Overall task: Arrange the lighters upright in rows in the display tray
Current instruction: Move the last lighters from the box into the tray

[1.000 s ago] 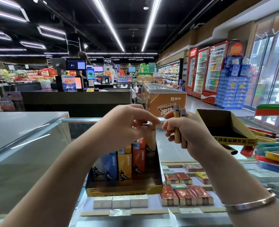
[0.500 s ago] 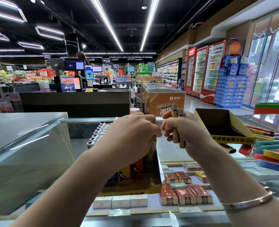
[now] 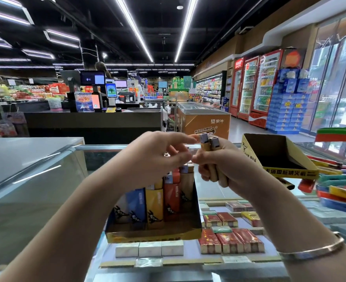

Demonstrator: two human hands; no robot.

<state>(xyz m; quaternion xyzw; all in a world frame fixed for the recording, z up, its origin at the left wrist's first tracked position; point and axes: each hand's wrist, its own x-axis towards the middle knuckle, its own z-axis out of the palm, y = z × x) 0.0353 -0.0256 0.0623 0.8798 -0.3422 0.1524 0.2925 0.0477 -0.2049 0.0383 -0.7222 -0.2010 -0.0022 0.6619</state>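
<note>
Left hand (image 3: 157, 157) now uncurled; right hand (image 3: 225, 165) gripping lighters (image 3: 208, 143) above glass counter (image 3: 214, 192).

Long white strip lights (image 3: 134, 27) are glowing across the black ceiling (image 3: 164, 19) of a supermarket. A dark checkout counter (image 3: 92, 123) is standing ahead, red glass-door drink fridges (image 3: 255, 88) are lining the right wall, and an orange chest freezer (image 3: 205, 123) is sitting on the pale grey floor (image 3: 243, 129).

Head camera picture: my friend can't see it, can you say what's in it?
A right hand grips two tan lighters upright while the left hand reaches its fingertips toward their tops. Below, a display tray on a glass shop counter holds colourful lighters standing in a row.
</note>
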